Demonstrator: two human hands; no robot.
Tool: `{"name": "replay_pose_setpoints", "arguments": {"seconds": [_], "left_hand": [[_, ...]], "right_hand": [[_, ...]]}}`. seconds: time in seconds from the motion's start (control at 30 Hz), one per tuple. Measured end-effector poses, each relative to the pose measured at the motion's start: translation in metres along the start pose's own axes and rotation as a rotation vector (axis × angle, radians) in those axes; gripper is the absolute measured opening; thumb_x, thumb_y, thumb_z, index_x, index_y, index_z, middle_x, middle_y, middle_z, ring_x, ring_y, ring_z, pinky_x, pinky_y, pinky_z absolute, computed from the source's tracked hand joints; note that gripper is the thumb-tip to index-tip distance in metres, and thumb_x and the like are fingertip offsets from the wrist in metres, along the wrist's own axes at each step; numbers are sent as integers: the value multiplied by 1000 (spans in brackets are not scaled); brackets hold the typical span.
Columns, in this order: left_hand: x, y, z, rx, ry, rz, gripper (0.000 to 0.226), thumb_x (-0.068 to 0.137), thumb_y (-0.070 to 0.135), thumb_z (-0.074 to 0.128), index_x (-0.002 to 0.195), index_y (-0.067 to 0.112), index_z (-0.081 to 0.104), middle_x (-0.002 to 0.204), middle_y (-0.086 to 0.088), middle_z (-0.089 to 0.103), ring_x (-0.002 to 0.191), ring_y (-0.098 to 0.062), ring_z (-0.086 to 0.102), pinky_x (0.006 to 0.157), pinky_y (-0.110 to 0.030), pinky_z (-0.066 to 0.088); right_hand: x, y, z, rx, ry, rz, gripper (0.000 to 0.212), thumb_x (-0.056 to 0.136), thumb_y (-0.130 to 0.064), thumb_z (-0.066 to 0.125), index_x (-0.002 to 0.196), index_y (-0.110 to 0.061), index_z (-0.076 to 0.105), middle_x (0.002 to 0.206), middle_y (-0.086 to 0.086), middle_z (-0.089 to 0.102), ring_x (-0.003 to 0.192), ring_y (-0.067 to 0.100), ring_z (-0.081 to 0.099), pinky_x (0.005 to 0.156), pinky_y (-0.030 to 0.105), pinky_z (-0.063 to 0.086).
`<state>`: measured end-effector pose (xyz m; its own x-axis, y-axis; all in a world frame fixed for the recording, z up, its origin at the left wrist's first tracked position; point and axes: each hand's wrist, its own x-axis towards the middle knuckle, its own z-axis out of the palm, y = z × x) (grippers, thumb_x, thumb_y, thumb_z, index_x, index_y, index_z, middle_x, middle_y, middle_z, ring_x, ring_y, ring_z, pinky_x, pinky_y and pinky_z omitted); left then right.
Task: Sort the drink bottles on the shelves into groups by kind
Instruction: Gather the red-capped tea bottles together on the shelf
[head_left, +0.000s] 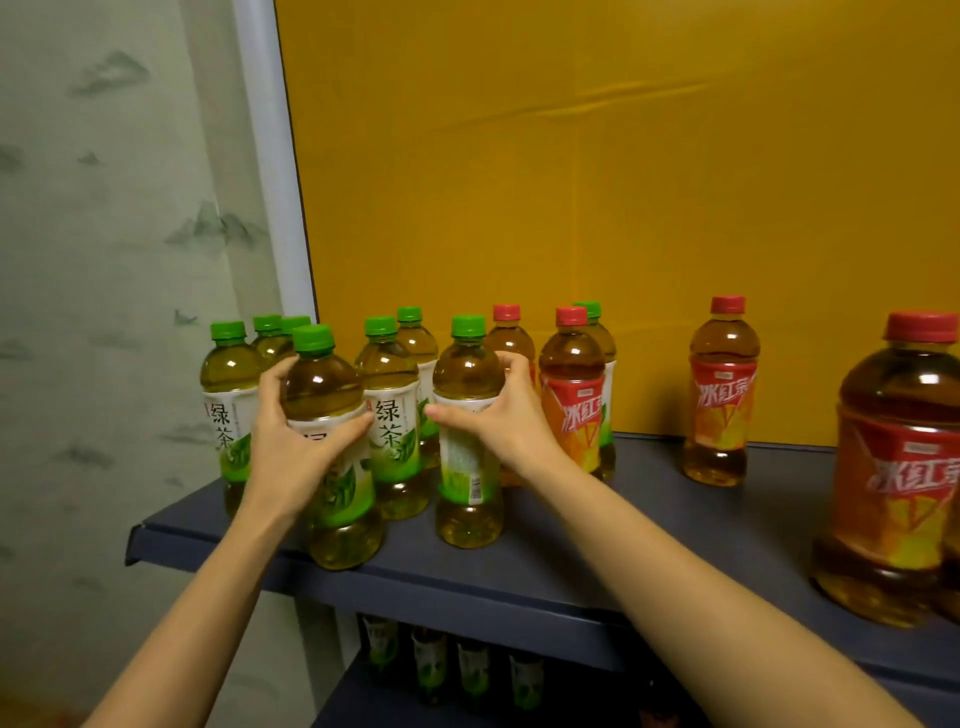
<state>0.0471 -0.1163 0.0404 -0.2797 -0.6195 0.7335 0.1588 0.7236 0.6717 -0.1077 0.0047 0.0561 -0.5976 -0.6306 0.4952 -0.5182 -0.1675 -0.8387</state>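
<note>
My left hand (291, 441) wraps a clear plastic green-tea bottle with a green cap (324, 384), thumb across the label and fingers curled behind. My right hand (498, 415) clasps a second green-capped bottle (467, 374) the same way. The danger, as I judge it, lies at the front lip of the dark blue-grey metal shelf (649, 499). The green-tea bottle in my left hand sits right at that lip, so a careless nudge could send it over (and it looks heavy, being full). Just behind my right knuckles stands a red-capped amber tea bottle (511, 338), with a red-labelled plastic bottle (571, 364) just beside it. Swinging my hand back could topple both. One stray green-capped bottle (592, 317) hides at the shelf's back behind that red pair, easy to overlook. Every bottle on the shelf is capped and filled near to the neck: pale yellow-green liquid in the green-capped ones massed at the shelf's left end, darker amber in the red-capped ones toward its right end. Under the shelf, more green-labelled bottles (431, 660) stand in shadow; their contents I cannot make out.
</note>
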Motion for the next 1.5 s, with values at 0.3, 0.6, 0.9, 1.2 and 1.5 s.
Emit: {"name": "replay_pose_setpoints", "arguments": {"seconds": [0.3, 0.6, 0.9, 1.2, 1.5], "left_hand": [[14, -31, -1, 11, -31, -1, 76, 73, 23, 74, 133, 17, 28, 127, 0, 47, 116, -14, 49, 94, -25, 43], [16, -32, -3, 108, 6, 33, 90, 71, 32, 72, 144, 21, 21, 149, -3, 31, 136, -12, 29, 109, -30, 28], [-1, 46, 51, -18, 144, 479, 24, 87, 14, 50, 111, 12, 51, 108, -1, 50, 102, 8, 44, 92, -17, 41], [-19, 43, 156, -119, -217, 14, 62, 95, 11, 42, 147, 16, 9, 154, -5, 14, 142, -18, 19, 116, -30, 19], [8, 21, 193, -63, -90, -362, 107, 70, 15, 78, 145, 5, 3, 152, -19, 20, 141, -31, 21, 114, -38, 20]], "right_hand": [[2, 13, 41, -28, 59, -104, 87, 72, -30, 77, 140, -16, 24, 138, 3, 40, 128, 13, 37, 102, 23, 33], [-7, 2, 24, -175, -12, -118, 87, 82, -44, 63, 147, -20, 11, 152, 0, 22, 139, 13, 23, 108, 24, 23], [-5, 17, -44, -409, 608, -350, 66, 80, -28, 68, 134, -8, 36, 134, 9, 41, 125, 18, 36, 103, 24, 28], [-10, 71, -45, -318, 391, 126, 84, 66, -39, 79, 131, -16, 31, 126, 5, 51, 116, 24, 51, 90, 38, 46], [-45, 60, -78, -40, 416, 111, 63, 65, -15, 79, 114, -26, 41, 103, -4, 56, 99, 16, 56, 82, 30, 48]]}}
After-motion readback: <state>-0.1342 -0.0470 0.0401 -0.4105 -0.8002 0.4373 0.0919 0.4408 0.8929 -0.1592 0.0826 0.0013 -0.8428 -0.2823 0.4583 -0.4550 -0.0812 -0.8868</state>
